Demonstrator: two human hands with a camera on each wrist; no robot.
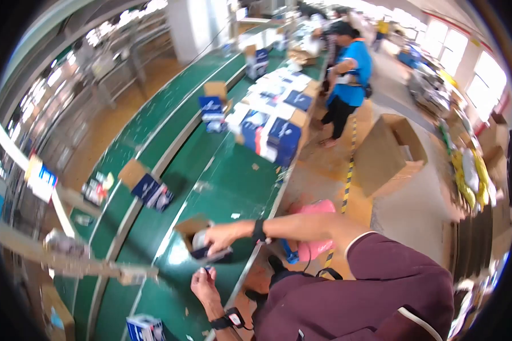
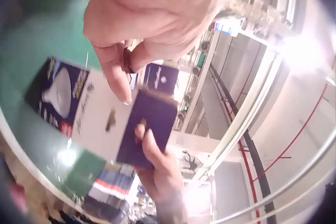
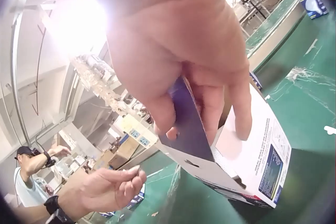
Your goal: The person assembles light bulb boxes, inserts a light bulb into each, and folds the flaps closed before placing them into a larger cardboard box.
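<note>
An open-topped lamp carton (image 3: 265, 150), white and dark blue with a printed bulb picture (image 2: 59, 94), stands on the green conveyor (image 1: 233, 170). My right hand (image 1: 224, 236) grips its upper edge. The thumb lies outside the blue flap (image 3: 185, 124), and the other fingers reach inside the opening. Beside the carton, on the near side, my left hand (image 1: 206, 287) pinches a small dark piece (image 2: 127, 60) between thumb and fingertips. What that piece is I cannot tell. In the right wrist view, the left hand (image 3: 113, 187) is apart from the carton.
More open cartons (image 1: 148, 190) stand along the belt, with a large group of cartons (image 1: 270, 133) farther up. A white-and-blue box (image 1: 145, 328) lies near me. A person in blue (image 1: 350, 74), a pink stool (image 1: 316, 227) and a big brown carton (image 1: 387, 153) are on the right.
</note>
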